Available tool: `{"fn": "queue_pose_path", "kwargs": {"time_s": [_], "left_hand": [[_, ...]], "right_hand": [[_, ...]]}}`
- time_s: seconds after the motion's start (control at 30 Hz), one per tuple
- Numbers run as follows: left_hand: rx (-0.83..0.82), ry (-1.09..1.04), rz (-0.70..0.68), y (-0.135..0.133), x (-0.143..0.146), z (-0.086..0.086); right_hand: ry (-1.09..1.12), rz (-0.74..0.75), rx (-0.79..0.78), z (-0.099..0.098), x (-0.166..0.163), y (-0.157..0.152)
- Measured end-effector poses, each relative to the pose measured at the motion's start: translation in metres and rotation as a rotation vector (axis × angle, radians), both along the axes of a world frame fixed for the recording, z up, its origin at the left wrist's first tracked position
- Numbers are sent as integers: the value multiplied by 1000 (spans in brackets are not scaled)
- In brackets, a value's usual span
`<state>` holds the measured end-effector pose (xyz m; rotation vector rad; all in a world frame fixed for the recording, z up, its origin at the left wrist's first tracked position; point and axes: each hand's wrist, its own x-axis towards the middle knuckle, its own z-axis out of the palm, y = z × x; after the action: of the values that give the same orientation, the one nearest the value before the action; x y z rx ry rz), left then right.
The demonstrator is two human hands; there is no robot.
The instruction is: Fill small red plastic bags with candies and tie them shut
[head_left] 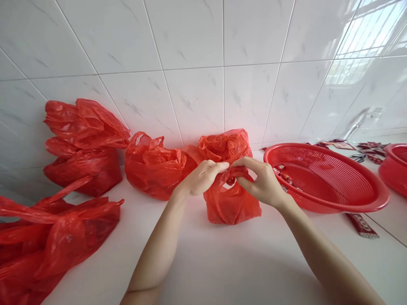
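A red plastic bag (233, 207) stands on the white counter in front of me, its upper part gathered between my hands. My left hand (203, 176) grips the gathered plastic from the left, thumb on top. From the right, my right hand (259, 180) pinches the same bag's twisted top with thumb and fingers. A small gap shows in the plastic between the hands. Right behind it sits another red plastic bag (225, 144) with a crumpled top, against the tiled wall.
More red plastic bags stand at left: a rounded bag (155, 169), a tall bag (85, 144) by the wall and a large bag (57, 245) nearest me. A red plastic basket (330, 203) holds a few small packets. A dark red wrapper (362, 224) lies before it; another red basket (396, 169) is far right.
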<state>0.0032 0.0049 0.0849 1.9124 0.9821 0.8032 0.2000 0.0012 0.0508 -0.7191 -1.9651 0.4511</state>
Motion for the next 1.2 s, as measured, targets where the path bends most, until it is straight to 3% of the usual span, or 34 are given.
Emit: {"fn": "queue_pose_path", "kwargs": {"time_s": [0.17,0.33,0.47,0.6,0.73,0.87,1.1,1.2], "left_hand": [[-213,-176,-113,4,4,-1],[-295,-331,29,11,5,-7],[-309,-361,53,13,6,-8],[-225,-307,95,16,1,-7],[-37,-204,193,24,-12,-8],[-21,-156,206,34,-30,-10],[-115,51,198,59,-61,-28],[-151,72,214,69,-66,-39]], "right_hand": [[-60,-76,154,-4,-1,3],[-70,-193,484,-9,-3,7],[-79,-213,580,-10,-4,7],[-22,-128,471,-4,-3,2],[66,53,170,4,5,-2],[31,224,-47,14,18,-4],[-275,441,-98,37,41,-12],[-302,477,-105,42,46,-13]]}}
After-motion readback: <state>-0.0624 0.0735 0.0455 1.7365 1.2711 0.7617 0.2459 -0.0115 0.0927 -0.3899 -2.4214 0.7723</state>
